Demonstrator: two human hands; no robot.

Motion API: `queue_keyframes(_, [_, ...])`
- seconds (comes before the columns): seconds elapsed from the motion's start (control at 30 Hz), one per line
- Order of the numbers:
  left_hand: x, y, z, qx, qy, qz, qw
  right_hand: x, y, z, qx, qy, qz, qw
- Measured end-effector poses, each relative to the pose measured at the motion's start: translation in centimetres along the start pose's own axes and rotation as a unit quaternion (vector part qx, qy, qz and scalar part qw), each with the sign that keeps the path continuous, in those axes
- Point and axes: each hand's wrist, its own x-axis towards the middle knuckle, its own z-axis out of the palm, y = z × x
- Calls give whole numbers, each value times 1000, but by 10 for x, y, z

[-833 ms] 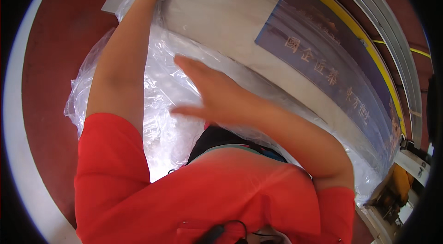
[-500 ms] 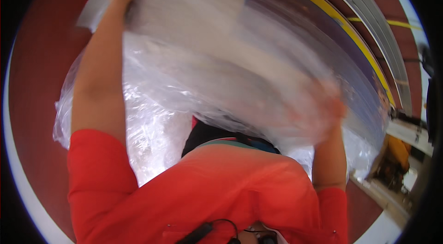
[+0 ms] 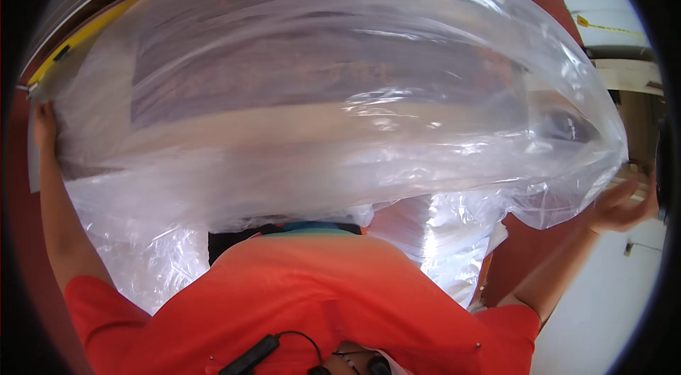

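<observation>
A big clear plastic bag (image 3: 340, 112) billows across nearly the whole view, spread wide between my two arms. My left hand (image 3: 44, 127) grips its edge at the far left, fingers closed on the film. At the far right my right hand (image 3: 624, 205) holds the bag's other end, fingers curled around the plastic. Through the film I see a pale flat panel with a dark blue band, blurred by the plastic. More crumpled clear plastic (image 3: 433, 240) hangs below, near my orange shirt.
A dark red floor (image 3: 521, 247) shows beside my right arm. White surfaces and a beige bench-like piece (image 3: 628, 77) stand at the right rim. A yellow stripe (image 3: 85, 34) curves along the upper left.
My right hand has swung from the middle out to the far right, pulling the bag wide. The plastic has lifted and now covers the panel. The view has turned.
</observation>
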Motion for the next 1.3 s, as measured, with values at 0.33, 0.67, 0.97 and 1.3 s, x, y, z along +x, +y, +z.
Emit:
queue_keyframes(0.33, [-5,-30,-1,17,-13,15,1000,-263,5,95,22,-582,341,738])
queue_keyframes(0.67, [-20,-38,-16,16,8,32,999,-195,-58,175,147,-496,197,833])
queue_keyframes(0.97, [-32,-75,-94,-264,-125,-30,956,-176,-77,192,191,-396,247,864])
queue_keyframes(1.3, [-46,-47,-141,-324,4,-142,935,-142,-71,189,404,-278,498,716])
